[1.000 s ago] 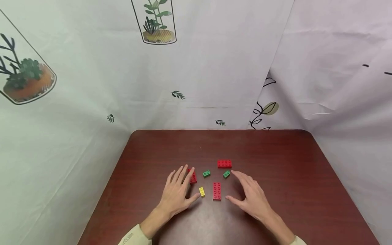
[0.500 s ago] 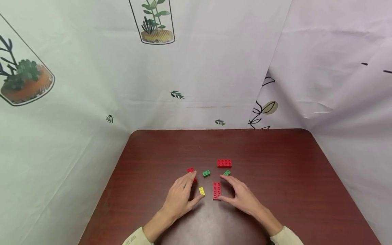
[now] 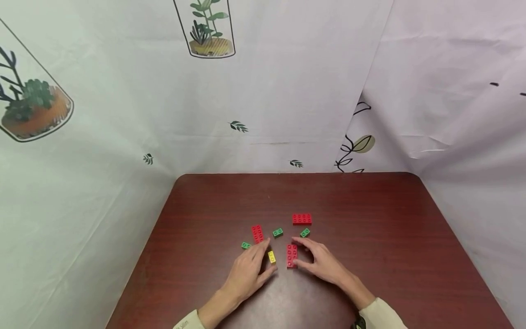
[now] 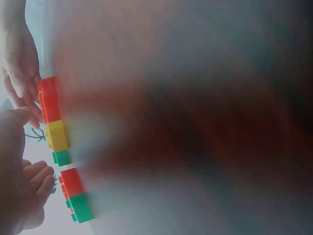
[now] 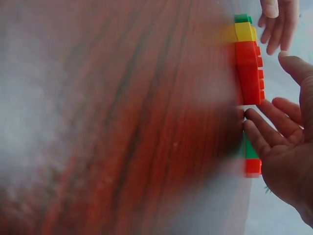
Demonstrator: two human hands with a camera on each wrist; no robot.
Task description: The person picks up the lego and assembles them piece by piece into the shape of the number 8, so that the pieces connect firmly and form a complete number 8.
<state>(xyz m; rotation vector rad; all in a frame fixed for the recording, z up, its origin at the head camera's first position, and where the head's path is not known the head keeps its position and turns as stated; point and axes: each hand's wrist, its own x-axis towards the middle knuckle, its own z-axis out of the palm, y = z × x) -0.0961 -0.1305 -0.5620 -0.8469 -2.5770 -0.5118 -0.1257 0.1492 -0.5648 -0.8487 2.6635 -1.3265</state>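
Note:
My left hand hovers by a small yellow brick, thumb and fingers spread on either side of it. Behind its fingertips lies a red eight-stud brick, and a green two-stud brick peeks out beside its knuckles. A second red brick stands lengthwise in front of my right hand, whose thumb tip overlaps the brick's right edge. The right wrist view has that red brick between the parted thumb and fingers; contact cannot be told. Neither hand holds anything.
Two more green bricks, one in the middle and one to the right, lie farther back. A third red brick lies crosswise behind them. The brown table ends against printed white cloth on several sides.
My left hand has drawn right and nearer to the yellow brick, uncovering the left red brick and a green one. My right hand has moved left to the near red brick. The bricks stay put.

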